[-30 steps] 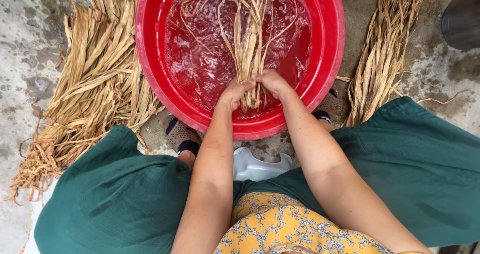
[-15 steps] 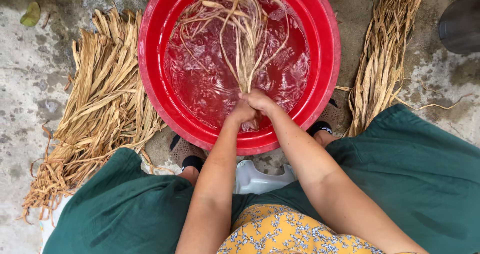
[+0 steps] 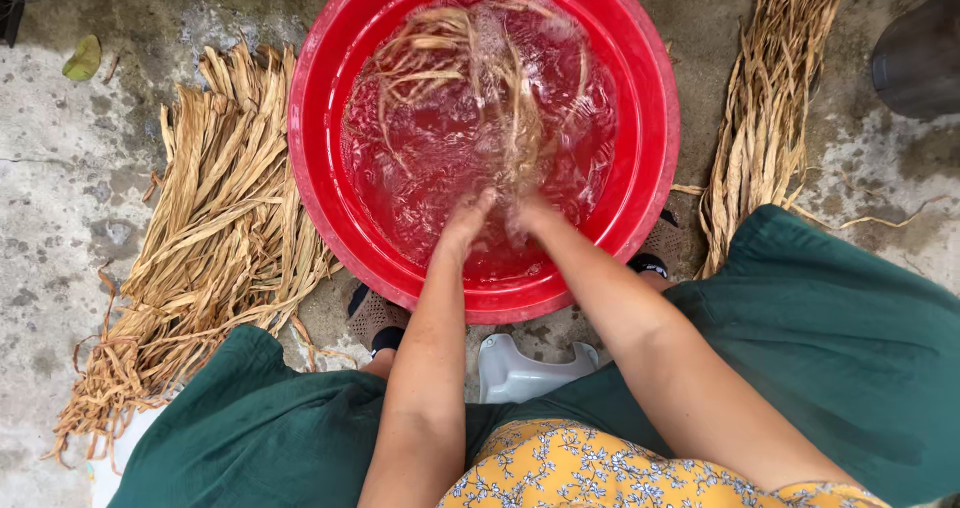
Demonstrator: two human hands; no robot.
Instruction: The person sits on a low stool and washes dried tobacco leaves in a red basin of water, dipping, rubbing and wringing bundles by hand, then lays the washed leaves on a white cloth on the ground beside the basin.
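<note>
Concrete ground holds a red basin; since a moment ago both hands, left hand and right hand, have plunged their gripped straw bundle underwater toward 12 o'clock, blurred, grip closed; soaking continues

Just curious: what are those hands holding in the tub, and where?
Both hands, left hand and right hand, grip a bundle of straw strips at its near end, underwater.

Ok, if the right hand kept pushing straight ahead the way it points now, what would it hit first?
Most likely the wet strands floating in the water just ahead of the right hand; it already seems to grip their near end. Beyond them comes the far wall of the red basin. Motion blur makes depth uncertain.
</note>
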